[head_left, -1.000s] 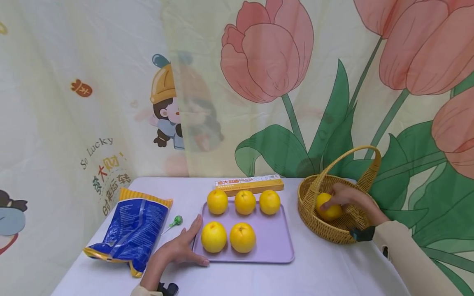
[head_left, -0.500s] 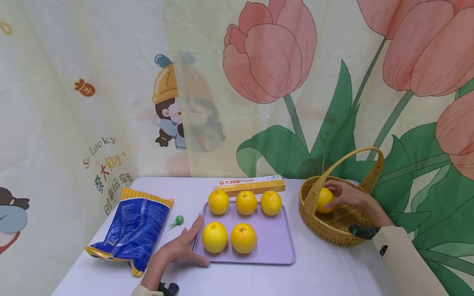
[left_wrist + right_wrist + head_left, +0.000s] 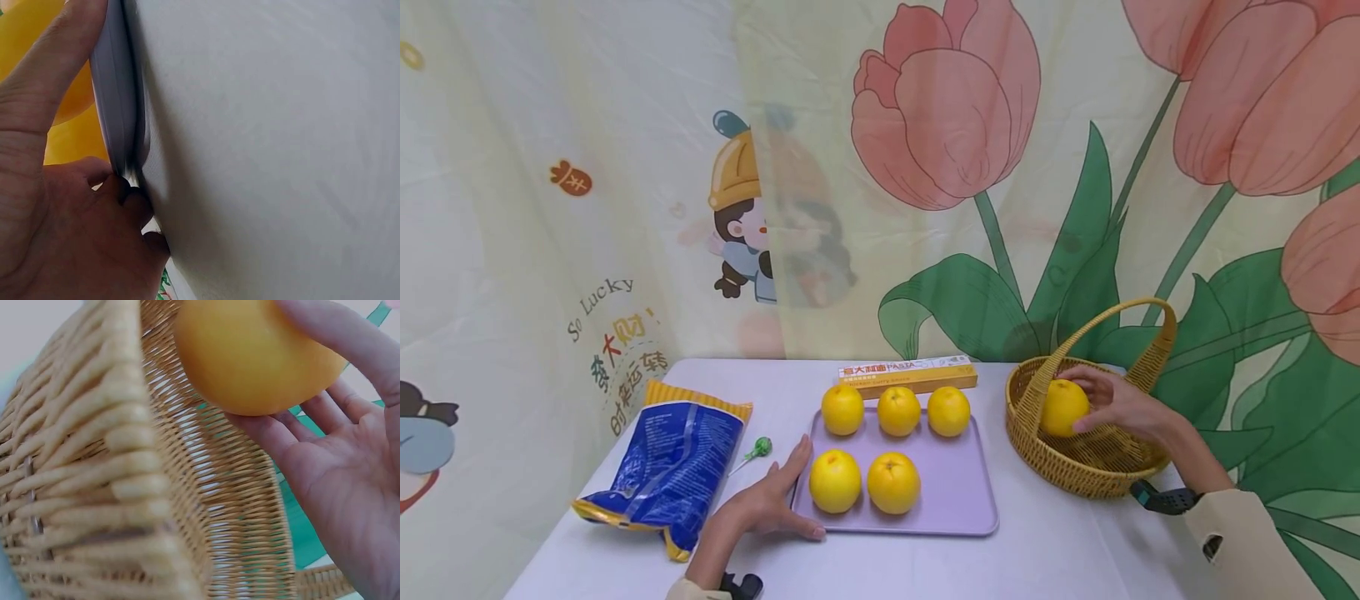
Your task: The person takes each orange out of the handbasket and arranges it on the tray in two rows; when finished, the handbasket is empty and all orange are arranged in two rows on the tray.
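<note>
In the head view my right hand (image 3: 1123, 404) grips an orange (image 3: 1065, 408) inside the wicker basket (image 3: 1052, 467). Thumb and fingers lie on opposite sides of this orange (image 3: 256, 356) in the right wrist view, above the woven basket floor. My left hand (image 3: 767, 504) spans the near left corner of the lilac tray (image 3: 951, 492), touching its edge with thumb and fingers. Its thumb lies along the tray's wall (image 3: 115, 94) in the left wrist view. On the tray sit several oranges (image 3: 893, 483), a row of three behind and two in front.
A pasta box (image 3: 906, 379) lies behind the tray. To the left are a blue and yellow snack bag (image 3: 673, 458) and a green-wrapped lollipop (image 3: 762, 447). The basket's tall handle (image 3: 1105, 312) arches over the right hand. A printed curtain (image 3: 805, 167) hangs behind the white table.
My right hand, with the orange in its grip, has shifted within the basket; the fruit now sits slightly higher than a second ago. The left hand stays at the tray corner.
</note>
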Demonstrator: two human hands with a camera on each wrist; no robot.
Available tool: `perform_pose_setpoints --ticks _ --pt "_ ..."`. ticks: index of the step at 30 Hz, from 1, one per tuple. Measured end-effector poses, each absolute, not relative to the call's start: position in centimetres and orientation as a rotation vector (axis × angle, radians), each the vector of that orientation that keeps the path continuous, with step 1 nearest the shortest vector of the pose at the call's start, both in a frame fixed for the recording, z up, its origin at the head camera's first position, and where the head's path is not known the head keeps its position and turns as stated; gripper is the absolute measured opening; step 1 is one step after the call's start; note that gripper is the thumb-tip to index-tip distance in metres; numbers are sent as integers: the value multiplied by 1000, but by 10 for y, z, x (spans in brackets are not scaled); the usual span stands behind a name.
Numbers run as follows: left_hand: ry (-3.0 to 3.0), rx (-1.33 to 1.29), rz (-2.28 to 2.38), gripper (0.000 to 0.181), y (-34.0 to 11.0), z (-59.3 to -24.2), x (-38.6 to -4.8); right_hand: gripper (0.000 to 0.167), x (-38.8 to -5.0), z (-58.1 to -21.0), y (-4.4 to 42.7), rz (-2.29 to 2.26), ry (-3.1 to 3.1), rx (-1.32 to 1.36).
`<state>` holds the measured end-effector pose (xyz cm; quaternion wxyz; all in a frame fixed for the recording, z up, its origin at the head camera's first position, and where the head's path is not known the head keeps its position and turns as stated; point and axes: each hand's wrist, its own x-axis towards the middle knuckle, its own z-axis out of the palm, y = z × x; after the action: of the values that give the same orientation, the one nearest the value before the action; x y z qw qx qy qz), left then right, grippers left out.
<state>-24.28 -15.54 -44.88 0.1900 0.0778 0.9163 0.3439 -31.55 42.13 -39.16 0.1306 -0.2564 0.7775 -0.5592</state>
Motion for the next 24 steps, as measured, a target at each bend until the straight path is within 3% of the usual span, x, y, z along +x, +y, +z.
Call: perform_pose_setpoints --ticks 12,24 --pt "2582 235 959 146 -156 -445 -242 68 -270 -360 417 -1645 2080 -1031" --pt "2573 249 979 147 -156 -448 -240 69 -246 -372 339 -1554 2192 -1149"
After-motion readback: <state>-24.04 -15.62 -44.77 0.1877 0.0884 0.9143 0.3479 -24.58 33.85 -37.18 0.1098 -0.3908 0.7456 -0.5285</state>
